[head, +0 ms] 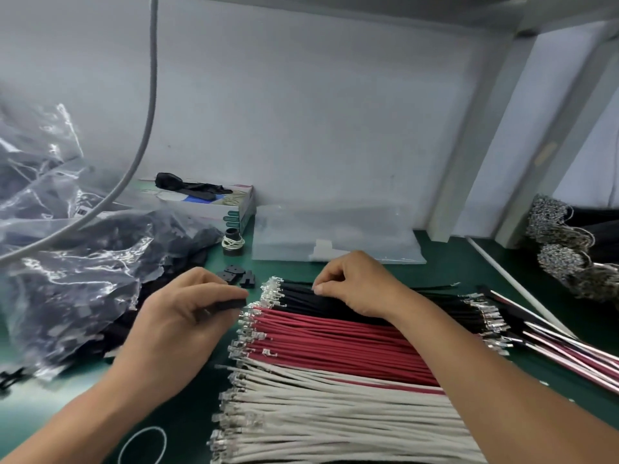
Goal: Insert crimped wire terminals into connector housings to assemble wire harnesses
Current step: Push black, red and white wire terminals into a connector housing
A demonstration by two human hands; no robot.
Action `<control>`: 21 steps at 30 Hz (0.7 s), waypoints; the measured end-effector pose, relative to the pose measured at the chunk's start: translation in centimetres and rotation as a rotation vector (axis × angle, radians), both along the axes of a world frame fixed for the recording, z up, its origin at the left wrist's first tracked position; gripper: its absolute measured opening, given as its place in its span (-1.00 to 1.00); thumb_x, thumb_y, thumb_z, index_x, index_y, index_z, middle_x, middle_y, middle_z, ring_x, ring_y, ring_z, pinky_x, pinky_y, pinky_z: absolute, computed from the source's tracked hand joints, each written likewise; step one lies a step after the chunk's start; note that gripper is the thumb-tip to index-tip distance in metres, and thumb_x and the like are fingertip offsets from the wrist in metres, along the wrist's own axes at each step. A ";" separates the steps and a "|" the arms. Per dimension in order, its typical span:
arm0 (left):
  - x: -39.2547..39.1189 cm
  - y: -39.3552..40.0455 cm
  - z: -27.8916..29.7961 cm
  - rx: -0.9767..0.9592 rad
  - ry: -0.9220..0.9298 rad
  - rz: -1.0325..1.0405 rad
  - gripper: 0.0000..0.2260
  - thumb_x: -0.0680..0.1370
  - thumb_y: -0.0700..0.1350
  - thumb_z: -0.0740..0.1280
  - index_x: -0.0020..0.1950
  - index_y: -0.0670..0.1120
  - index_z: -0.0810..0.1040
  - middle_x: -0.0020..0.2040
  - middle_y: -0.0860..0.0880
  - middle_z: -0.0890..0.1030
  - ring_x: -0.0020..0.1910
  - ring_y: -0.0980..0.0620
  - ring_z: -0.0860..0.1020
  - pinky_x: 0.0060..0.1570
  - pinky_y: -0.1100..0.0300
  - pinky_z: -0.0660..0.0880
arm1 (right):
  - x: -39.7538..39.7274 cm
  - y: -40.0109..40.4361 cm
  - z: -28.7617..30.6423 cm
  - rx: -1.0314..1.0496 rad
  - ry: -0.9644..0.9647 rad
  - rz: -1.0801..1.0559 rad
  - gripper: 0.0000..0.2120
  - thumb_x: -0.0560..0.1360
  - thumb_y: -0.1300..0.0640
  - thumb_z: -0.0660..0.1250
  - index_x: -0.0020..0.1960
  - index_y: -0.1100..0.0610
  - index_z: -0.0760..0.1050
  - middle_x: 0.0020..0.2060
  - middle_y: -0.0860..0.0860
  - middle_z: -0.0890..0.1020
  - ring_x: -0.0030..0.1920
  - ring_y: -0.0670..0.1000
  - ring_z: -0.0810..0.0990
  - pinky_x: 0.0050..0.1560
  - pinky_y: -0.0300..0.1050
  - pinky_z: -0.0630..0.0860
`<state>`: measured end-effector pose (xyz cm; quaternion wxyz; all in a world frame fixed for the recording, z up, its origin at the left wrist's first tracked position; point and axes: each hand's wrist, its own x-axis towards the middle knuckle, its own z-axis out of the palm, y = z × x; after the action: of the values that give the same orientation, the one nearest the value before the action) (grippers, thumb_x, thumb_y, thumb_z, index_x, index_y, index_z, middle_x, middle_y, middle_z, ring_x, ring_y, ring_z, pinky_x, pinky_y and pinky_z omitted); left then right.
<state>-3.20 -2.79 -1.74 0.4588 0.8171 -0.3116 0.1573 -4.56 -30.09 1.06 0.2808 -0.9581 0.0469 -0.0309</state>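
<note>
Left hand (177, 316) gripped a small black plastic connector housing (231, 303), fingers curled round it, just left of the wire ends. Right hand (355, 284) pinched a wire atop the black insulated wire bundle (301, 298) near its crimped terminals. Red wire bundle (335, 343) and white wire bundle (318, 413) lay side by side below on the green desk (445, 259). Loose black housings (234, 276) sat beside a clear plastic bag (77, 262).
</note>
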 end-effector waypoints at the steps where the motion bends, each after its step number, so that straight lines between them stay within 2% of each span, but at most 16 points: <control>1: -0.1 0.0 0.1 0.010 -0.008 0.007 -0.72 0.42 -0.29 0.57 -0.02 0.06 0.78 -0.09 0.18 0.66 -0.12 0.13 0.63 -0.15 0.47 0.46 | 0.1 0.0 -0.1 -0.029 -0.018 0.002 -0.93 0.52 -0.01 0.45 -0.13 -0.11 0.68 -0.14 -0.25 0.68 -0.04 -0.18 0.62 0.14 -0.03 0.57; 4: -0.3 0.0 0.3 0.042 -0.024 0.031 -0.75 0.44 -0.25 0.57 0.03 0.04 0.77 -0.09 0.21 0.67 -0.13 0.15 0.63 -0.13 0.40 0.52 | -0.1 0.5 -0.2 -0.166 -0.068 0.034 -0.88 0.53 -0.09 0.40 -0.10 -0.10 0.67 -0.14 -0.25 0.66 -0.05 -0.16 0.62 0.02 -0.08 0.55; 6: -0.4 -0.1 0.3 0.056 -0.023 0.038 -0.76 0.45 -0.23 0.56 0.05 0.03 0.77 -0.08 0.22 0.67 -0.12 0.17 0.63 -0.12 0.39 0.52 | -0.5 0.5 -0.2 -0.142 -0.090 0.053 -0.88 0.50 -0.15 0.42 -0.13 -0.13 0.66 -0.16 -0.25 0.66 -0.08 -0.19 0.61 -0.03 -0.12 0.54; 8: -0.5 -0.1 0.4 0.079 -0.022 0.042 -0.76 0.45 -0.22 0.57 0.07 0.03 0.77 -0.07 0.23 0.66 -0.09 0.21 0.62 -0.11 0.45 0.49 | -0.7 0.5 -0.2 -0.141 -0.133 0.062 -0.91 0.49 -0.10 0.45 -0.16 -0.13 0.65 -0.21 -0.24 0.63 -0.13 -0.22 0.58 -0.06 -0.14 0.52; 11: -0.7 -0.1 0.5 0.093 -0.021 0.054 -0.76 0.44 -0.22 0.57 0.07 0.02 0.77 -0.07 0.24 0.66 -0.09 0.22 0.61 -0.11 0.49 0.47 | -0.7 1.0 -0.2 -0.287 -0.215 0.085 -0.88 0.54 -0.04 0.41 -0.17 -0.10 0.60 -0.22 -0.21 0.57 -0.18 -0.17 0.52 -0.15 -0.15 0.38; 14: -0.9 -0.2 0.7 0.079 -0.010 0.078 -0.74 0.43 -0.23 0.59 0.07 0.02 0.76 -0.07 0.25 0.66 -0.12 0.22 0.62 -0.14 0.52 0.45 | -1.0 0.8 0.2 -0.335 -0.294 0.081 -0.89 0.60 0.00 0.32 -0.10 -0.07 0.53 -0.13 -0.17 0.55 -0.13 -0.09 0.54 -0.17 -0.14 0.36; 17: -1.1 -0.4 1.1 0.057 0.005 0.096 -0.73 0.41 -0.25 0.60 0.03 0.03 0.76 -0.10 0.27 0.66 -0.16 0.27 0.61 -0.18 0.57 0.43 | -1.6 0.1 1.4 -0.309 -0.341 0.065 -0.91 0.64 0.00 0.23 -0.04 -0.10 0.45 -0.18 -0.21 0.51 -0.17 -0.13 0.51 -0.17 -0.12 0.37; 21: -1.4 -0.6 1.3 -0.001 0.020 0.095 -0.77 0.43 -0.29 0.57 -0.04 0.03 0.74 -0.16 0.22 0.66 -0.17 0.28 0.61 -0.22 0.55 0.44 | -2.4 0.0 3.8 -0.310 -0.429 0.027 -0.88 0.66 0.05 0.20 0.10 -0.09 0.51 -0.09 -0.19 0.58 -0.09 -0.10 0.55 -0.09 -0.08 0.46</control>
<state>-4.63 -3.38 -0.39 0.4543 0.8322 -0.2677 0.1711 -6.99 -30.05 4.90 0.1346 -0.9618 -0.0316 -0.2365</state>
